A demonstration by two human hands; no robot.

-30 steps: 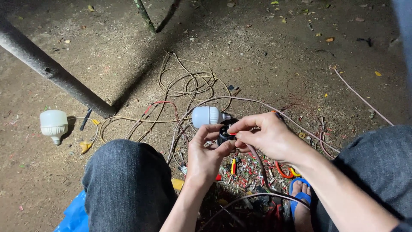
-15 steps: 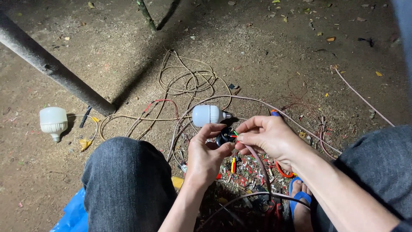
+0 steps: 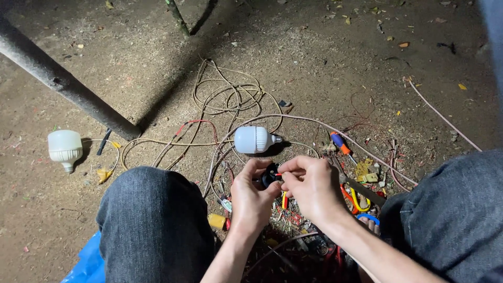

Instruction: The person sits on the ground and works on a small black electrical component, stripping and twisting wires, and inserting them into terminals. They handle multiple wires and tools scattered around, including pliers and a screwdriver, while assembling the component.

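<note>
Bare, packed dirt ground (image 3: 325,63) fills the scene, lit from above and scattered with dry leaf bits. Biggest on it is a grey metal pole (image 3: 63,84) running from ten o'clock down toward the centre, throwing a dark shadow. The person squats over the work, one denim-clad knee (image 3: 152,220) at seven o'clock and the other (image 3: 450,209) at four o'clock, with a scrap of blue plastic sheet (image 3: 84,264) under the first knee. A loose tangle of pale wires (image 3: 230,94) loops across the ground at twelve o'clock from the hands. A white bulb (image 3: 65,149) lies well apart at nine o'clock, and a second white bulb (image 3: 254,139) lies on its side just beyond the hands. At two o'clock from the hands rests an orange-and-blue screwdriver (image 3: 339,142), near a litter of red and yellow wire cuttings (image 3: 361,170). The left hand (image 3: 251,199) is closed around a small black fitting (image 3: 270,175), held just above the ground at the middle of the view. The right hand (image 3: 312,188) pinches a thin red wire end (image 3: 279,173) against that fitting, fingertips touching it.
</note>
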